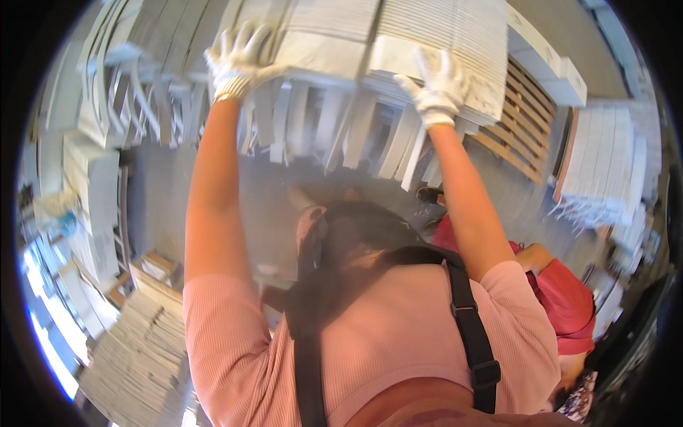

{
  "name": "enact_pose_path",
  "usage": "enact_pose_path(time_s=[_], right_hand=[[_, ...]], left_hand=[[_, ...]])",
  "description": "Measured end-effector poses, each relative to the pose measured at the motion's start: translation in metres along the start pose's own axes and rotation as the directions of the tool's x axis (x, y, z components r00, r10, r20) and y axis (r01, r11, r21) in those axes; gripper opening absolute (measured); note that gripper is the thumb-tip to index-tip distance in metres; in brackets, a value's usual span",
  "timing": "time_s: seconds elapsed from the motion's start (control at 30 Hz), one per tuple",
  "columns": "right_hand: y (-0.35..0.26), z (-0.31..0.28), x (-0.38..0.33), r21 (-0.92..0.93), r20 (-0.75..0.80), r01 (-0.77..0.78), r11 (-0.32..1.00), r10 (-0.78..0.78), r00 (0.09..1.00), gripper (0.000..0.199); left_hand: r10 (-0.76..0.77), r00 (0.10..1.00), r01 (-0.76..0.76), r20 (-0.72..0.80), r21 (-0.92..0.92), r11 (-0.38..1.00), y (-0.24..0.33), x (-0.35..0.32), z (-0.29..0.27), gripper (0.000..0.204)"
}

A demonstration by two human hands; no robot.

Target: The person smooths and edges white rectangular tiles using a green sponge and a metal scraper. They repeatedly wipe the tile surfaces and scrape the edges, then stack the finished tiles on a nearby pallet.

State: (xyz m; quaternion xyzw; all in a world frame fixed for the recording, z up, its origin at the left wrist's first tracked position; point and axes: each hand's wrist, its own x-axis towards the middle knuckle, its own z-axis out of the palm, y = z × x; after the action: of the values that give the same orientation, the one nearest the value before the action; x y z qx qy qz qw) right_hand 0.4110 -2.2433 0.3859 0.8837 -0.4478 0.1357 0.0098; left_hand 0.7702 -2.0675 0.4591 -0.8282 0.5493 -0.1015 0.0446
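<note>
My left hand (240, 62), in a white knit glove, lies flat with fingers spread on the near edge of a stack of pale flat sheets, probably cardboard (320, 55). In a matching glove, my right hand (440, 87) rests open near the right corner of a second stack (445, 28) beside it, fingers apart. Neither hand grips anything. White flaps or strips (334, 117) hang down below the stacks' near edge. A narrow dark gap separates the two stacks. What bears the stacks is mostly hidden.
A wooden pallet (523, 117) lies right of the stacks, with more piled white sheets (601, 160) beyond it. At lower left stands a pile of brownish sheets (139, 356). Another person in red (565, 306) is close by my right side. Grey floor (171, 192) shows below the stacks.
</note>
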Motion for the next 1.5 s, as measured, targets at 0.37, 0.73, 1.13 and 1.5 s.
enact_pose_path(time_s=[0.37, 0.73, 1.13, 1.5], right_hand=[[-0.008, -0.018, -0.007, 0.085, 0.025, -0.090, 0.992, 0.088, 0.996, 0.078], [-0.016, -0.039, -0.004, 0.137, 0.119, -0.144, 0.980, 0.128, 0.985, 0.079], [-0.015, -0.066, -0.012, 0.267, 0.156, -0.163, 0.950, 0.124, 0.980, 0.086], [0.016, -0.106, -0.127, 0.481, -0.062, -0.267, 0.835, 0.336, 0.940, 0.073]], left_hand=[[-0.011, 0.996, 0.019, 0.089, -0.089, 0.996, -0.005, -0.008, -0.002, 0.114], [-0.013, 0.992, 0.039, 0.128, -0.200, 0.979, -0.004, -0.009, -0.019, 0.112], [0.052, 0.975, -0.042, 0.215, -0.052, 0.998, -0.006, -0.007, -0.020, 0.112], [0.004, 0.947, -0.035, 0.323, 0.093, 0.995, -0.002, 0.005, -0.008, 0.124]])
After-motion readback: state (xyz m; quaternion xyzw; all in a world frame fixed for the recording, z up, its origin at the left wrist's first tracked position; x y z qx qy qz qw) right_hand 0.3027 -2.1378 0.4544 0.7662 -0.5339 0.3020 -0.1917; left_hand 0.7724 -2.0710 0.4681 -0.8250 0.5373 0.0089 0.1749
